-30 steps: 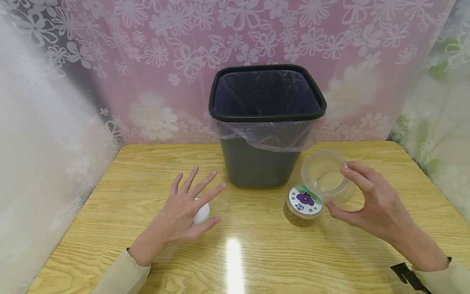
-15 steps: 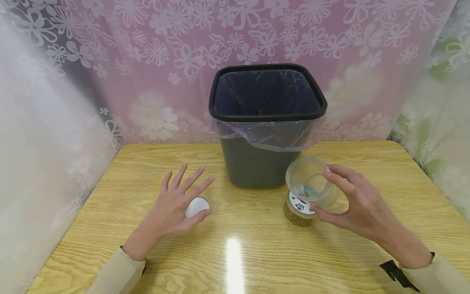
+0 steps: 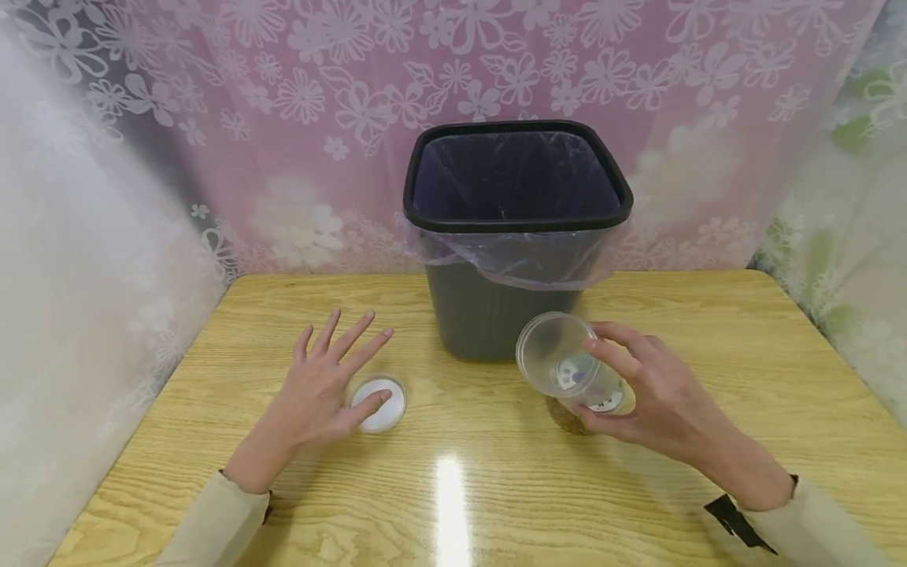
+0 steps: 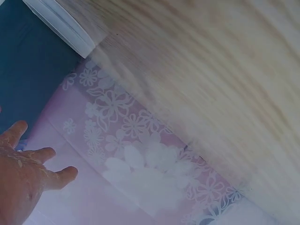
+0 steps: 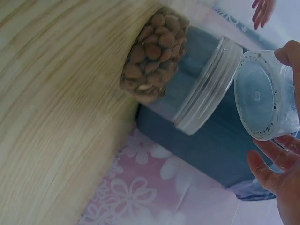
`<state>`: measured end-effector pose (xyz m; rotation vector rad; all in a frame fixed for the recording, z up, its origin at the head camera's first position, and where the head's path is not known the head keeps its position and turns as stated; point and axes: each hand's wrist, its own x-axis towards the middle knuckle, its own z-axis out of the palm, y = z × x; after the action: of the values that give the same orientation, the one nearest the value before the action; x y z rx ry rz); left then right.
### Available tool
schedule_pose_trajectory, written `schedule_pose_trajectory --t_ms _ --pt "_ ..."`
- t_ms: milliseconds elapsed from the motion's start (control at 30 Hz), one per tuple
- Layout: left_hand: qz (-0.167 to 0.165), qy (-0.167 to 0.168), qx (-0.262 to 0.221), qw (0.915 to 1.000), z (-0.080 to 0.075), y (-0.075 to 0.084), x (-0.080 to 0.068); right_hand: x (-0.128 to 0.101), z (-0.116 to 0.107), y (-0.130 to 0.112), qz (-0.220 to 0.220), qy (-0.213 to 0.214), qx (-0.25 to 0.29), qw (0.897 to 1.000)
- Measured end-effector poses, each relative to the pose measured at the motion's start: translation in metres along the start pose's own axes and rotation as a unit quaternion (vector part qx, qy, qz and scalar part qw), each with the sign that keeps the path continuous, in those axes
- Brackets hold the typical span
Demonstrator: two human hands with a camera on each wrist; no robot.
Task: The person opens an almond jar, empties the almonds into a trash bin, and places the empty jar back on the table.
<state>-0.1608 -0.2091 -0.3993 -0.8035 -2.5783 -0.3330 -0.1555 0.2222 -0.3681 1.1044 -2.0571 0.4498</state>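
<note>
My right hand [image 3: 659, 394] grips a clear plastic tub [image 3: 549, 354] by its side, thumb below and fingers above. The tub is tilted with its mouth facing left, and the right wrist view shows its speckled base [image 5: 255, 98]. Beneath and behind it stands a squat jar [image 3: 564, 416] of brown nut-like pieces, with a printed lid partly covered by the tub. In the right wrist view that jar [image 5: 152, 56] has a clear ridged lid edge. My left hand [image 3: 312, 394], fingers spread, hovers palm down beside a round white-topped container [image 3: 391, 411], its thumb overlapping the top.
A dark grey bin [image 3: 496, 315] lined with a thin plastic bag stands at the back middle of the wooden table [image 3: 319, 504]. Flowered curtains [image 3: 298, 157] hang behind and on both sides. A bright light reflection lies on the tabletop.
My right hand has carried the tub left and slightly down, across the front of the jar. My left hand has drifted left, uncovering more of the white-topped container.
</note>
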Motion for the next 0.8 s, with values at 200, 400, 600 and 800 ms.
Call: schedule_pose_trajectory --t_ms 200,400,600,800 --pt "-0.023 -0.014 0.0 0.9996 -0.003 -0.007 -0.001 0.009 0.01 -0.007 -0.018 0.004 0.014 1.0" --pt "-0.044 -0.022 -0.003 0.9988 -0.007 -0.011 -0.003 0.015 0.019 -0.012 -0.026 -0.008 0.021 0.999" --pt "-0.051 -0.017 -0.005 0.9985 -0.009 -0.015 -0.003 0.016 0.028 -0.019 -0.027 -0.02 0.033 0.999" --pt "-0.067 -0.023 -0.011 0.9974 -0.01 -0.017 -0.005 0.014 0.036 -0.027 -0.025 -0.045 0.046 0.998"
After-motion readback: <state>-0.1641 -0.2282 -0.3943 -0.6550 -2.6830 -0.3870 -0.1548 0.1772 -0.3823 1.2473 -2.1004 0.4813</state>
